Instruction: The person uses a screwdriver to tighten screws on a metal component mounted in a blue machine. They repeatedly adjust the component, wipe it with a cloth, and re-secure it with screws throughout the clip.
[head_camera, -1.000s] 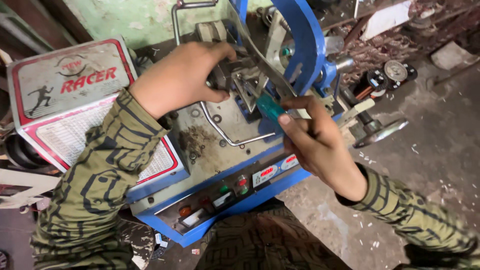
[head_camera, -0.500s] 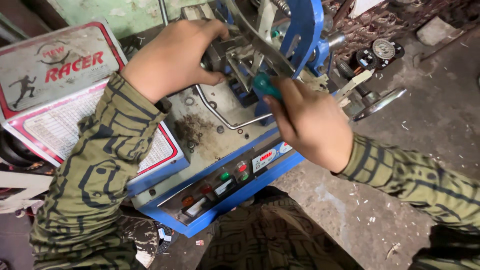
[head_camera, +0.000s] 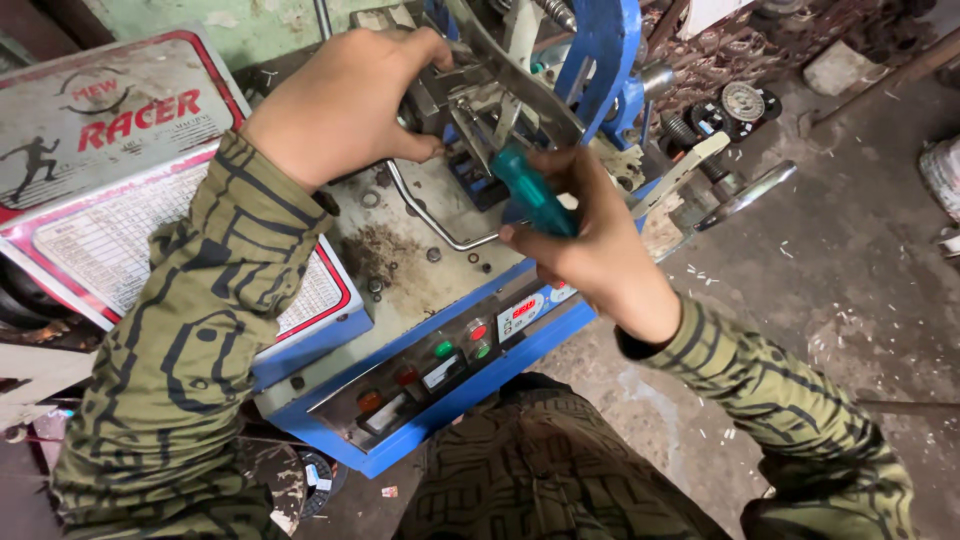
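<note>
Gripping teal screwdriver (head_camera: 533, 190), right hand (head_camera: 590, 235); red-bordered label plate (head_camera: 120, 190) (far left).

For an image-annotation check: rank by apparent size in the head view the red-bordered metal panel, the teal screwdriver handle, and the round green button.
1. Red-bordered metal panel, by far the largest.
2. Teal screwdriver handle, partly hidden in the right hand.
3. Round green button, smallest.

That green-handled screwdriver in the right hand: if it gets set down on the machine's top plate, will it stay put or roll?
The screwdriver has a smooth, rounded translucent handle, so it would likely roll. The top plate looks tilted in this view and carries grit and loose washers, which might slow it only slightly. It looks stiff and light, as the right hand holds it easily.
</note>
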